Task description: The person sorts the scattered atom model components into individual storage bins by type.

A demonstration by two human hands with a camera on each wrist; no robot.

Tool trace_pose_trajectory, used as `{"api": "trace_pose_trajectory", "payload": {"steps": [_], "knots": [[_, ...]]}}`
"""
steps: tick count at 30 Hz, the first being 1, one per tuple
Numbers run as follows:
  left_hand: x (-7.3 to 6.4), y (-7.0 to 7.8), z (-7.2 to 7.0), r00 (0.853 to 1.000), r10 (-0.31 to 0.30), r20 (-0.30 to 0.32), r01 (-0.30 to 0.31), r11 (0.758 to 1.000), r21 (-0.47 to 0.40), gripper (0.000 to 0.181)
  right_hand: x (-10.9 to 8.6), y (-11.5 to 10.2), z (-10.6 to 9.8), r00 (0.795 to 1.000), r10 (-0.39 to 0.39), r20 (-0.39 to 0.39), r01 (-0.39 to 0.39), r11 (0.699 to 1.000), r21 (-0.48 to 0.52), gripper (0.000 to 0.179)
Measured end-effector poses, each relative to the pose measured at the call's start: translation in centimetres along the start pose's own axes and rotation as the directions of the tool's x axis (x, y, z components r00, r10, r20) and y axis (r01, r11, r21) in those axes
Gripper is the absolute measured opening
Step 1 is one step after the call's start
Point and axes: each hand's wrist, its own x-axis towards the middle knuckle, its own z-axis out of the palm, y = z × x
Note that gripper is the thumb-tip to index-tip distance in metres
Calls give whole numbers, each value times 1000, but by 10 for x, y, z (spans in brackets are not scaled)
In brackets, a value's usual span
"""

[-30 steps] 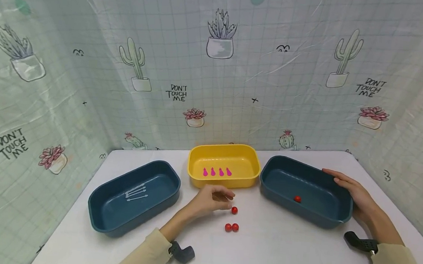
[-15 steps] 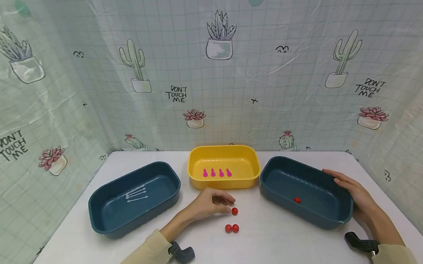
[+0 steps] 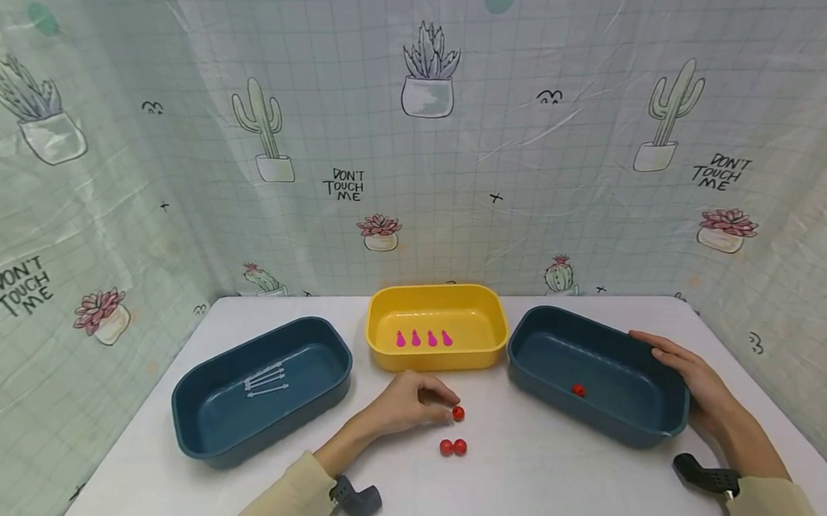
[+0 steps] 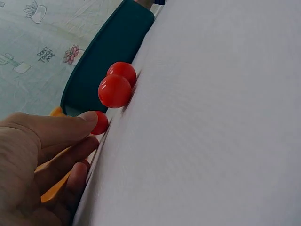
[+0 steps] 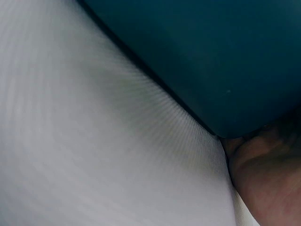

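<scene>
My left hand [image 3: 405, 403] reaches over the white table, thumb and index finger pinching a red bead [image 3: 458, 414] near the tabletop. In the left wrist view the thumb tip partly covers this bead [image 4: 100, 123]. Two more red beads [image 3: 453, 447] lie side by side just in front of it. At the right, my right hand [image 3: 702, 386] rests against the end of a dark blue bin [image 3: 594, 414], its visible fingers extended along the rim and its thumb hidden. One red bead [image 3: 578, 390] sits inside that bin.
A yellow bin [image 3: 434, 361] stands at the back centre, holding several small pink pieces [image 3: 416, 338]. Another dark blue bin [image 3: 185, 426] at the left contains several thin pale sticks [image 3: 267, 378]. A patterned curtain [image 3: 496, 135] borders the table at the back and both sides.
The left index finger and thumb have closed in on the nearest red bead. Inside the right bin, the bead has rolled slightly left. My right hand stays in place.
</scene>
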Motion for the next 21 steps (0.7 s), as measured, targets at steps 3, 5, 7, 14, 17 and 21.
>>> {"api": "trace_pose_trajectory", "payload": {"steps": [3,5,7,14,17,21], "knots": [[0,1,2,1000,2,-7,-2,1000,30,22,0,0,0,1000,-6,4,6,1000,4,56],[1,1,3,1000,2,-12,-1,999,46,21,0,0,0,1000,-3,2,3,1000,7,56],[0,2,3,1000,0,-18,1,999,55,20,1,0,0,1000,-3,2,3,1000,4,56],[1,7,4,999,6,-39,-3,998,64,19,2,1,-3,1000,-6,-1,6,1000,0,54],[0,6,5,999,8,-45,-5,998,58,18,2,2,-4,1000,-13,7,13,1000,4,52],[-1,4,4,999,-6,-48,7,999,31,17,2,3,-4,1000,-18,17,17,1000,15,52]]}}
